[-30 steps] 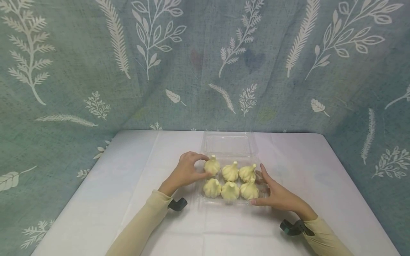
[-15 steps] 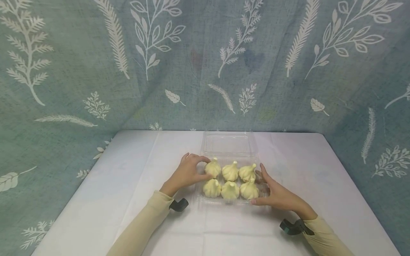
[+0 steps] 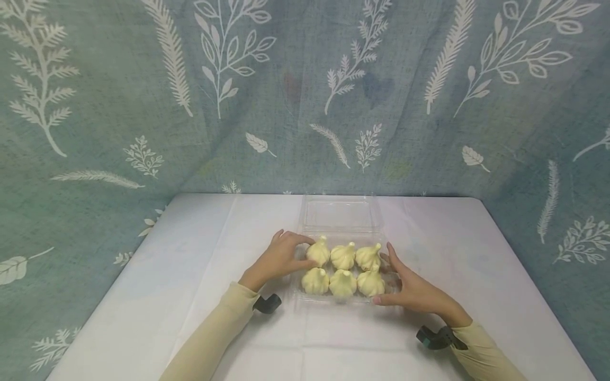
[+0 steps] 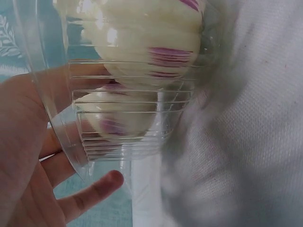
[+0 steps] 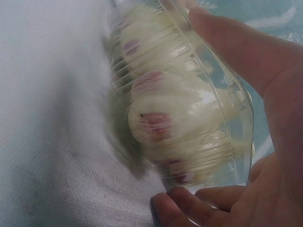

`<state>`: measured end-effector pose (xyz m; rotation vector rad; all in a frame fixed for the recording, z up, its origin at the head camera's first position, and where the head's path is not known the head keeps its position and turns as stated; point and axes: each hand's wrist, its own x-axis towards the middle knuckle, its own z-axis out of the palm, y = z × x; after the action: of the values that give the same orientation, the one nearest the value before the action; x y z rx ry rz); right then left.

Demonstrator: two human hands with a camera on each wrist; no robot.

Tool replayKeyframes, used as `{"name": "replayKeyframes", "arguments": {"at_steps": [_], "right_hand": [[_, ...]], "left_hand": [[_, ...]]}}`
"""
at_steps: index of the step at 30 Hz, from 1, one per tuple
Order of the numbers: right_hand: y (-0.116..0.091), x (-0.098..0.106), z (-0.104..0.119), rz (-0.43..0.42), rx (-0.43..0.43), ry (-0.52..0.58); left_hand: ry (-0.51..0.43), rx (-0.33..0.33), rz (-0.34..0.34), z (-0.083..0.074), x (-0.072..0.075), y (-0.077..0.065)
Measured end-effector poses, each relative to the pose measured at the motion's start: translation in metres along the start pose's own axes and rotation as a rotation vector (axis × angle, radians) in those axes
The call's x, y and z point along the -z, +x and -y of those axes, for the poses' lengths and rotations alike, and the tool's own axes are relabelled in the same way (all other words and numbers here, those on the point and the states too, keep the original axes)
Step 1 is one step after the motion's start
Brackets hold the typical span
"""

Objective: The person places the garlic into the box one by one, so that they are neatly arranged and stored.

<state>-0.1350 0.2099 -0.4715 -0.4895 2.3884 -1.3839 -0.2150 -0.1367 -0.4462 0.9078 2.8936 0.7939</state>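
Note:
Several pale garlic bulbs (image 3: 342, 284) sit in two rows in a clear plastic clamshell box (image 3: 333, 299). My left hand (image 3: 281, 254) holds the back-left garlic bulb (image 3: 318, 253) between thumb and fingers, inside the box's left end. In the left wrist view, the box wall (image 4: 118, 106) stands in front of some of its fingers, with the little finger (image 4: 90, 195) outside. My right hand (image 3: 412, 288) grips the box's right end, thumb at the near corner and fingers along the far side. Purple patches mark the bulbs (image 5: 156, 120) in the right wrist view.
The box's lid (image 3: 340, 216) lies folded back towards the table's far edge. White cloth covers the table (image 3: 229, 338). A leaf-patterned green curtain (image 3: 295, 95) hangs behind it. Dark camera mounts (image 3: 434, 337) sit at both wrists.
My left hand has shifted slightly right and towards me, and the back-left bulb has moved with it, closer to the middle bulb. My right hand and the box have stayed in place.

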Motion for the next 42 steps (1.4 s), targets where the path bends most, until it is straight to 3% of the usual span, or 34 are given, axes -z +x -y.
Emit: {"name": "replayKeyframes", "arguments": {"at_steps": [14,21,30,42], "right_hand": [[-0.001,-0.001,0.003,0.008,0.005,0.005],[-0.001,-0.001,0.005,0.013,0.004,0.013],[0.0,-0.001,0.004,0.005,0.009,0.005],[-0.004,0.005,0.002,0.007,0.048,-0.023]], "left_hand": [[0.019,-0.011,0.014,0.003,0.0,-0.001],[0.005,-0.021,-0.024,0.004,-0.001,-0.004],[-0.063,0.044,-0.051,0.0,0.004,-0.006],[-0.181,0.04,-0.219,0.006,0.014,-0.01]]}}
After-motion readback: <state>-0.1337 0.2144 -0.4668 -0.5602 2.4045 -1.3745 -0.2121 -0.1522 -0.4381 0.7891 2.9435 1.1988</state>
